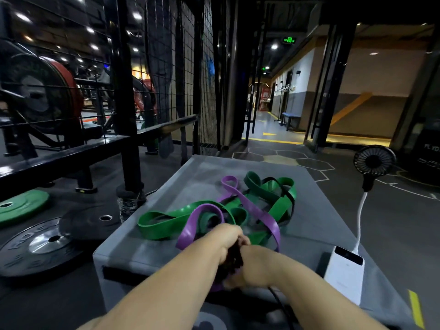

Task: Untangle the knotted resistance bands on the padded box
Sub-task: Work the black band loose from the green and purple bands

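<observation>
Presently, the left hand (pixel 226 239) and right hand (pixel 253 266) grip a dark bunch (pixel 234 257) with curled fingers. Beyond the fingertips, the green band (pixel 166 222) and purple band (pixel 252 208) lie knotted on the padded box (pixel 190 172). Untangling appears barely begun.

White "PLYO" on black box (pixel 429 153), green lit sign (pixel 289 40) overhead unreadable, black plate (pixel 21 258) embossing illegible

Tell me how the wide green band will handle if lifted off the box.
Probably floppy: the green band lies in slack, folded loops on the padded box. Likely to drag the purple band along, since they interlace. Its flat shape shouldn't roll.
</observation>
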{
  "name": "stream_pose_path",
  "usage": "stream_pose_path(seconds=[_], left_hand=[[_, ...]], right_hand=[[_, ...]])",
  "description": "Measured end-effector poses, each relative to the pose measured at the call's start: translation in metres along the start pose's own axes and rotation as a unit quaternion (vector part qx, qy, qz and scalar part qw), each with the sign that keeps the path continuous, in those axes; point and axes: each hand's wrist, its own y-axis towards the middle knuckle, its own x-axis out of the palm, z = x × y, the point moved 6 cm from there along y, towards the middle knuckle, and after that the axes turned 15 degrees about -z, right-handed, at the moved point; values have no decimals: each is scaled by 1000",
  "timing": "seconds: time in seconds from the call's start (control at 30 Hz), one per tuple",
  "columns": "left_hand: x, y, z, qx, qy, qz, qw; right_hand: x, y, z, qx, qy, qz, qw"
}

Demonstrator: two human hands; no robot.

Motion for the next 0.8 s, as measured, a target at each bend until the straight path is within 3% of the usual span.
stream_pose_path(seconds=[0.07,0.13,0.2,0.27,0.37,0.43,0.53,0.7,0.8], left_hand=[[-12,5,18,69,-48,41,996],[-25,3,42,111,-66,65,990],[-36,-3,76,157,-47,67,984],[-41,-7,113,193,40,61,978],[-34,-11,153,200,169,46,964],[-22,-11,169,205,169,21,964],[-10,-14,191,224,136,-19,965],[1,-32,231,290,199,-82,932],[6,-46,240,293,266,-123,910]], right_hand=[[-6,4,10,-26,103,24,994],[-19,11,26,-33,248,70,966],[-29,18,40,-35,391,87,915],[-38,24,43,-53,497,71,863],[-64,35,32,-110,608,66,784],[-82,47,23,-132,672,62,726],[-115,56,10,-172,708,36,684],[-185,48,-12,-280,744,24,607],[-227,32,-18,-266,721,59,637]])
